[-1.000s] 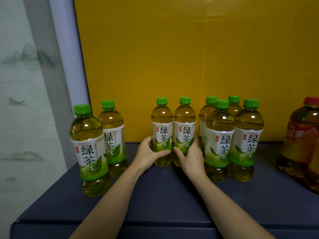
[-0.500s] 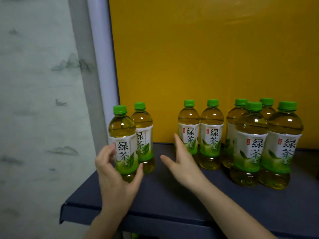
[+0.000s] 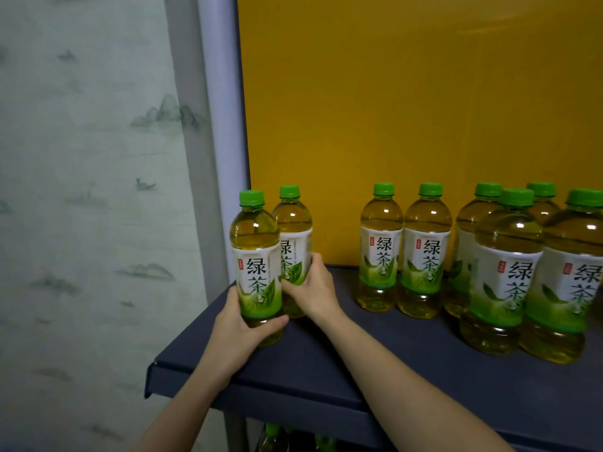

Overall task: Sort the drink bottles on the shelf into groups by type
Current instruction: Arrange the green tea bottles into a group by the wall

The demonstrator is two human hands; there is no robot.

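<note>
Several green tea bottles with green caps stand on a dark blue shelf. At the shelf's left end my left hand grips the lower part of the front green tea bottle. Just behind it, my right hand grips the second green tea bottle. A pair of green tea bottles stands at the back middle. A cluster of more green tea bottles fills the right side.
A yellow back panel rises behind the shelf. A grey post and patterned wall lie to the left. The shelf's left edge is close to the held bottles. More bottles show dimly on a lower level.
The view swung left, and the red-capped bottle left the frame. Both hands left the middle pair, moved to the two leftmost bottles and closed around them.
</note>
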